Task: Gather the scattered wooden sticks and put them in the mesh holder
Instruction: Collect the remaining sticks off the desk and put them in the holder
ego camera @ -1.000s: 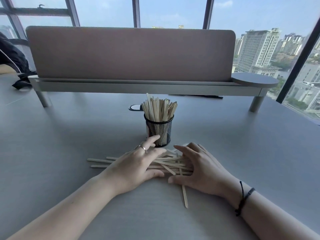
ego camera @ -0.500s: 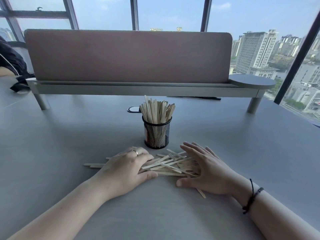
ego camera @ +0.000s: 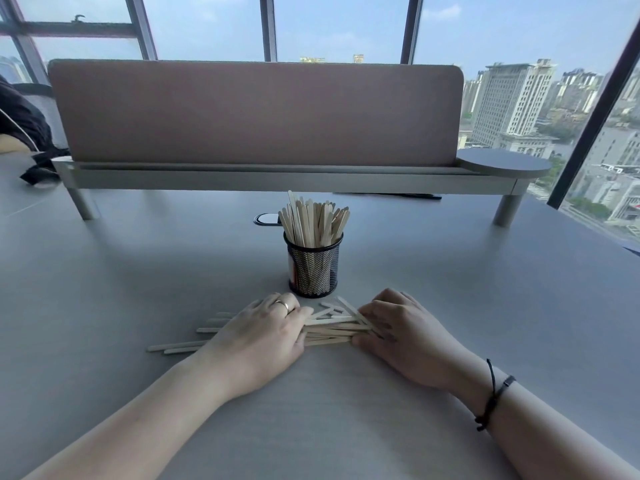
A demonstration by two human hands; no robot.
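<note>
Hands (ego camera: 266,336) (ego camera: 403,336) cupped palm-down on either side of loose wooden sticks (ego camera: 332,329) on the grey desk (ego camera: 485,289), pressing inward, nothing gripped yet. Better to square the stragglers (ego camera: 180,346) trailing left into one bundle before lifting toward the half-full mesh holder (ego camera: 313,268) just behind.

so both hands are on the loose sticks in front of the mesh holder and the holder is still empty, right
Not quite. The mesh holder is not empty: the head view shows it already packed with upright sticks. The rest holds: the left hand and right hand are both on the loose sticks lying in front of it.
</note>
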